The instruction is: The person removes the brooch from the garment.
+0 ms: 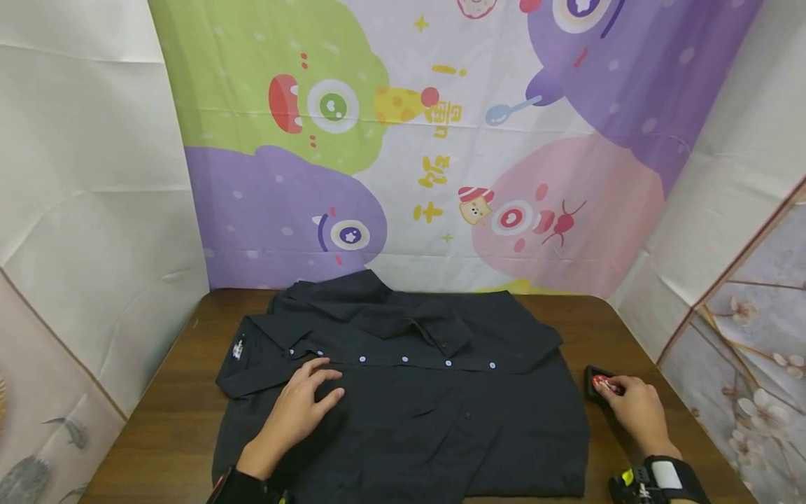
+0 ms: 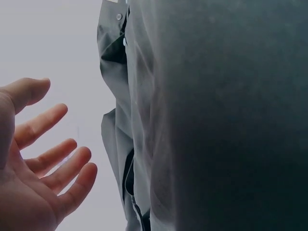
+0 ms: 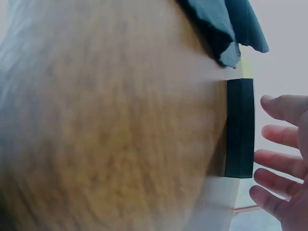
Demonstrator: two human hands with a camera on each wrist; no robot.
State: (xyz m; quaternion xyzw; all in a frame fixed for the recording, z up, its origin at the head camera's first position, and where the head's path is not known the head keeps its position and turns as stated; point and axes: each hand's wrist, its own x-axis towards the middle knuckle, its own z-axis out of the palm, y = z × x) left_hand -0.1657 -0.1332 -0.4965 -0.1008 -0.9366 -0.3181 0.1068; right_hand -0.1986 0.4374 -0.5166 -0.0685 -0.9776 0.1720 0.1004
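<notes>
A black short-sleeved button-up shirt (image 1: 403,420) lies spread on the wooden table, its collar end at the left. Small white buttons (image 1: 405,359) run along its placket. My left hand (image 1: 296,406) hovers over the shirt near the collar, fingers loosely spread and holding nothing; the left wrist view shows the same hand (image 2: 43,159) apart from the cloth. To the right of the shirt stands a small black box (image 3: 239,129) with a red patterned item (image 1: 602,382) in it, its kind unclear. Over the box is my right hand (image 1: 636,409), fingertips at its top, thumb and fingers apart.
Bare brown tabletop (image 1: 160,427) shows on both sides of the shirt. A cartoon-printed cloth (image 1: 428,175) hangs behind the table's far edge. White sheets (image 1: 94,175) and floral panels (image 1: 755,378) flank the sides.
</notes>
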